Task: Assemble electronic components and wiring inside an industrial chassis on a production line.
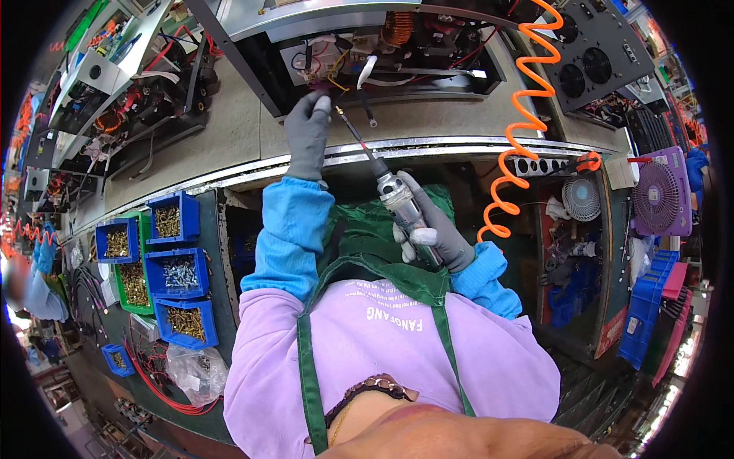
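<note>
My right hand (442,222), in a grey glove with pale fingertips, is wrapped round a silver power screwdriver (401,202). Its long bit slants up and left toward an open metal chassis (459,90), and a small brass-coloured screw (339,112) sits at the tip. Close to that tip, at the chassis's front edge, is my left hand (307,131), also gloved in grey. Its thumb and fingers are drawn together; what they pinch, if anything, is hidden. Just beyond it runs a yellow wire (334,78). A cable with a white sleeve (367,73) and ring terminal hangs over the chassis edge.
Blue bins (177,273) of screws stand on the left bench beside a clear plastic bag (197,373). An orange coiled hose (527,103) hangs at right, before a power strip (539,166) and a purple fan (659,195). More opened units (126,107) sit at far left.
</note>
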Available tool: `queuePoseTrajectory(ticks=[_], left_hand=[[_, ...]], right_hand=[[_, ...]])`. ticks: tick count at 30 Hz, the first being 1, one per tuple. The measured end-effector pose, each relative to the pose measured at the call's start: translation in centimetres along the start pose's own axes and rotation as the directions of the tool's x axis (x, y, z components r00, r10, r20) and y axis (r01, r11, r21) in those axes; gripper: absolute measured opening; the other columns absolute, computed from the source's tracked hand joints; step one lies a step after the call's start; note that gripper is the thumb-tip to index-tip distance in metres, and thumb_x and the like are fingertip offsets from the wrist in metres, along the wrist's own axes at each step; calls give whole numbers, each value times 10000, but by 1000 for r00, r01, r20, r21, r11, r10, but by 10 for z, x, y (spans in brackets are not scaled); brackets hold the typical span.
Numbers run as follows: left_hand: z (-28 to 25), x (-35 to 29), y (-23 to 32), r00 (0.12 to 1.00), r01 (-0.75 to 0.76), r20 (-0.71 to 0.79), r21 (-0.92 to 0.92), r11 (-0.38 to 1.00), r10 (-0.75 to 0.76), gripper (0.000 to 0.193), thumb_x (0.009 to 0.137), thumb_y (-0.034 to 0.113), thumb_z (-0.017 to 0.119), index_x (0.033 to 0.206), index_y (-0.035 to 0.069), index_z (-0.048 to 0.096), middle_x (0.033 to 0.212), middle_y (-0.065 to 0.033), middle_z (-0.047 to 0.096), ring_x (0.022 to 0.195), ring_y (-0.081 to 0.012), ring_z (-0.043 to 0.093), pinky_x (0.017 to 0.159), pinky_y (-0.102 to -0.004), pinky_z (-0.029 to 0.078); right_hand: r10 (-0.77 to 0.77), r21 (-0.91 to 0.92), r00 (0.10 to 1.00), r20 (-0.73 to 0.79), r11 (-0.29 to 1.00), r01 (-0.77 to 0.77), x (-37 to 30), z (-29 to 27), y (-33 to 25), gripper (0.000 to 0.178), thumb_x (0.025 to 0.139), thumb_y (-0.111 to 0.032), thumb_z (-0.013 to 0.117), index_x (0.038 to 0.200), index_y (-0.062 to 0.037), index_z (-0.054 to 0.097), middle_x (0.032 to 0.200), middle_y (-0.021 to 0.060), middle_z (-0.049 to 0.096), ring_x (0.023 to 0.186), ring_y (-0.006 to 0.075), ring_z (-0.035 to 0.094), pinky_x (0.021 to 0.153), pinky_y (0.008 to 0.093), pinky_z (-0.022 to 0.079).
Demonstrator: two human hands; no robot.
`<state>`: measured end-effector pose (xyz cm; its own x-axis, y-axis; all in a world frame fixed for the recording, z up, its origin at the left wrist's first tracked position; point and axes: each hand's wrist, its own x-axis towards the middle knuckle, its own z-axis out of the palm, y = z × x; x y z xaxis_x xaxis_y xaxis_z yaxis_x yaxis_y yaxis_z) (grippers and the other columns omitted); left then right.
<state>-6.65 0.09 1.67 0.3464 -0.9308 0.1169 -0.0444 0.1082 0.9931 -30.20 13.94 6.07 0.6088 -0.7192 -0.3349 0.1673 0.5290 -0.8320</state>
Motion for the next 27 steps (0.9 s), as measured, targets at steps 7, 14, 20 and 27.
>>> queuePoseTrajectory(ticks=[7, 14, 20, 27], left_hand=[[13, 24, 2, 930, -339, 221, 826, 451, 294, 240, 828, 310, 658, 947, 102, 680, 785, -165, 624, 805, -318, 624, 694, -407, 479], [-11, -16, 26, 731, 533, 626, -277, 800, -270, 321, 922, 124, 564, 1189, -51, 529, 1127, -104, 597, 955, -208, 618, 828, -276, 523], [13, -9, 13, 734, 431, 637, -170, 886, -235, 245, 918, 78, 554, 1133, -38, 569, 1141, -113, 581, 1015, -201, 605, 863, -331, 550], [17, 15, -17, 971, 239, 151, -523, 818, -188, 208, 878, -3, 576, 1047, -121, 545, 1024, -150, 584, 925, -233, 614, 866, -316, 554]], right_hand=[[-86, 59, 996, -15, 995, 86, -21, 3, -11, 1088, 588, -229, 677, 1501, -204, 85, 824, 124, 551, 546, 165, 592, 521, 268, 496], [-178, 164, 963, -200, 963, 212, -49, -16, -14, 1135, 599, -307, 765, 1498, -204, 81, 846, 135, 543, 540, 170, 573, 534, 296, 538], [-172, 172, 969, -178, 964, 203, -48, -17, -9, 1097, 613, -266, 734, 1499, -207, 90, 869, 140, 543, 540, 167, 571, 543, 297, 539], [-6, -52, 994, -110, 999, 1, -16, -21, -4, 995, 686, -131, 649, 1502, -197, 83, 896, 120, 552, 538, 154, 570, 517, 278, 493]])
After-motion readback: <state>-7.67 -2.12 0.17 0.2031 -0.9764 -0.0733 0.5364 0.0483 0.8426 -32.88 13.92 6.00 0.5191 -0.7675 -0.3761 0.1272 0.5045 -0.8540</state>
